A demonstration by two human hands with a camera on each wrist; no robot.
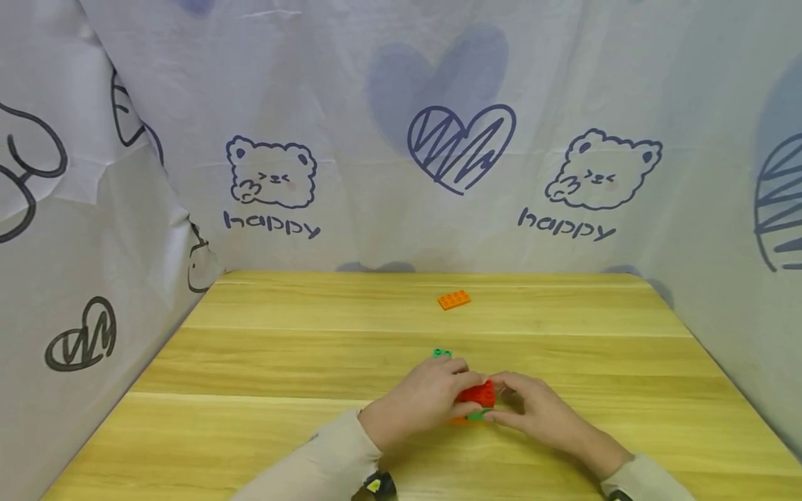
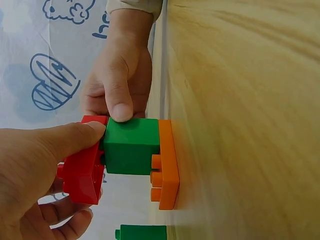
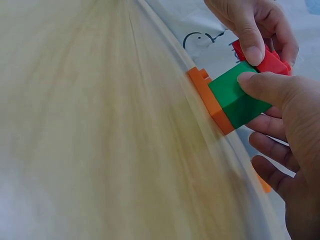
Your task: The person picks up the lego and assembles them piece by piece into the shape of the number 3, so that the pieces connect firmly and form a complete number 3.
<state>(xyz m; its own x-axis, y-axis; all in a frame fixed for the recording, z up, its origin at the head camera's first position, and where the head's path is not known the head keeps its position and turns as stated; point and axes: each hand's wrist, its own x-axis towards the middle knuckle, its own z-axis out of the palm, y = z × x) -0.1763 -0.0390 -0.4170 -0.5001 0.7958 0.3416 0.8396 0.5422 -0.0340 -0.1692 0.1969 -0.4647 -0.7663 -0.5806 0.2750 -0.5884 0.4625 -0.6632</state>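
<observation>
A red brick [image 1: 481,394] is pinched between the thumb and fingers of my left hand [image 1: 421,396]. It sits tilted on top of a green brick [image 2: 132,146], with a narrow dark gap showing between them at one side in the left wrist view. Under the green brick is an orange studded plate [image 2: 170,165], low over the table, its studs showing beside the brick. My right hand [image 1: 541,414] holds the green brick from the other side, thumb [image 3: 260,85] on its face and lower fingers spread loosely.
Another green brick [image 1: 442,353] lies on the wooden table [image 1: 282,362] just beyond my left hand, partly hidden by it. Farther back rests a second orange plate [image 1: 454,300]. Printed white cloth [image 1: 370,229] hangs behind the table and along its sides.
</observation>
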